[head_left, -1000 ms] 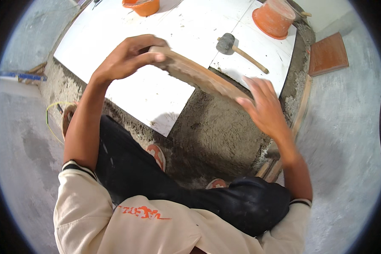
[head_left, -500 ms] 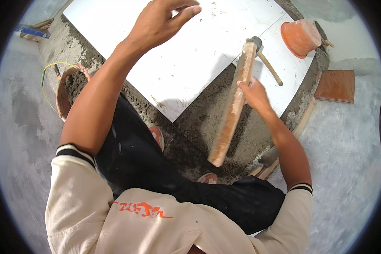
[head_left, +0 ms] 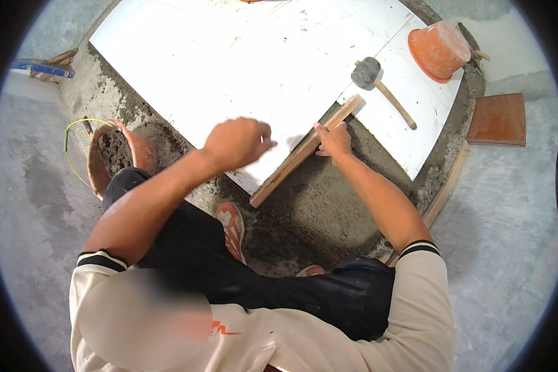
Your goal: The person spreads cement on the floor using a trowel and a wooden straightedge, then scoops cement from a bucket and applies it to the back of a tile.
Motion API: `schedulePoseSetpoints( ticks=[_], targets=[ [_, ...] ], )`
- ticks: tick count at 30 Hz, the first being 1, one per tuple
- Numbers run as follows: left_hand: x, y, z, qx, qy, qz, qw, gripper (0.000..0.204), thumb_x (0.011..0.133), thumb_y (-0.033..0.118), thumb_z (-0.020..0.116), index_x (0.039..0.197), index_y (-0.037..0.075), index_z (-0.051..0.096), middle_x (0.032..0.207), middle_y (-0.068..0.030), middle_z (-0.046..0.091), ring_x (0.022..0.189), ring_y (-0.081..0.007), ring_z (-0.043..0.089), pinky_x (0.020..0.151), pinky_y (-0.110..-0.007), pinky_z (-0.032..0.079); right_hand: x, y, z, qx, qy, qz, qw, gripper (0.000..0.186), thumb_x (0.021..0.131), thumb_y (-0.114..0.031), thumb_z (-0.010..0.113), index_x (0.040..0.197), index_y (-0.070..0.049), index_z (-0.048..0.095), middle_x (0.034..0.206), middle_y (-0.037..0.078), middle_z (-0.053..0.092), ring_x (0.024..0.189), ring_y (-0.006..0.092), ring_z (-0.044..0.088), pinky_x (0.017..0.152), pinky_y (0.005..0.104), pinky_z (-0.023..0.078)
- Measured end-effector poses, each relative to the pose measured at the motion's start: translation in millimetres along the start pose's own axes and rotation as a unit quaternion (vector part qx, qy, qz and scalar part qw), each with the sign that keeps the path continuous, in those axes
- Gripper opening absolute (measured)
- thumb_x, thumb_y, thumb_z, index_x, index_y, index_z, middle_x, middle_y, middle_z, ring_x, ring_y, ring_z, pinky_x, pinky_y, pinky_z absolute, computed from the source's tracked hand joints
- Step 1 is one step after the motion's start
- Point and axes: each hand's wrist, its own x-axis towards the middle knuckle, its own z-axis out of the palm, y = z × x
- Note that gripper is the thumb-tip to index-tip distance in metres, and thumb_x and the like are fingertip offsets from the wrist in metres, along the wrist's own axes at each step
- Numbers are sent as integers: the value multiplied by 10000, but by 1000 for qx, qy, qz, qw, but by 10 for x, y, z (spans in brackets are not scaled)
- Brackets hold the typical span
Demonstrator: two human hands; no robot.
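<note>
My right hand [head_left: 335, 141] grips a wooden batten [head_left: 285, 172], thumb on its upper face. The batten slants along the edge of the large white tiles [head_left: 186, 74], beside a bed of grey mortar [head_left: 328, 198]. To the left, over the tile's near part, my left hand [head_left: 239, 144] hovers with its back turned up. Its fingers are loosely bent and apart, with nothing seen in them. Just beyond the batten's far end, a rubber mallet [head_left: 366, 73] with a black head and wooden handle lies on the tiles.
An orange bucket [head_left: 437, 53] sits tipped over at the far right. Brown tiles [head_left: 497, 119] rest beside the right wall. Near my left knee stands a mortar-filled bucket [head_left: 144, 152] with a yellow-green handle. A blue spirit level [head_left: 40, 68] and wood pieces lie far left.
The batten has come down from a steep raised position and turned to lie along the tile edge, still in my right hand. My left hand has moved back toward me from the far tiles.
</note>
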Motion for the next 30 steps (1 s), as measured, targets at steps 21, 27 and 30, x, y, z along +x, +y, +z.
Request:
schedulePoseSetpoints(
  ticks=[21, 27, 30],
  targets=[
    [-246, 114, 1722, -26, -72, -100, 992, 524, 931, 266, 777, 1319, 21, 525, 1183, -243, 660, 1074, -445, 690, 901, -529, 576, 1030, -43, -1102, -329, -7, -399, 856, 416, 936, -13, 699, 1336, -130, 683, 1486, 98, 586, 1329, 334, 599, 1119, 428, 513],
    [-218, -61, 1883, -53, -48, -110, 991, 510, 941, 316, 752, 1332, 38, 577, 1190, -250, 681, 1052, -449, 699, 907, -541, 565, 1268, -183, -922, -337, -30, -393, 855, 322, 1050, -306, 514, 1263, -111, 658, 1325, 103, 643, 1232, 348, 621, 1024, 477, 494],
    [-156, 9, 1815, -64, -30, -83, 994, 492, 932, 311, 760, 1298, 25, 599, 1137, -254, 694, 1048, -457, 696, 906, -540, 562, 1267, -152, -1042, -384, -4, -433, 815, 273, 1033, -211, 545, 1250, -119, 684, 1326, 102, 634, 1262, 322, 612, 1044, 469, 504]
  ],
)
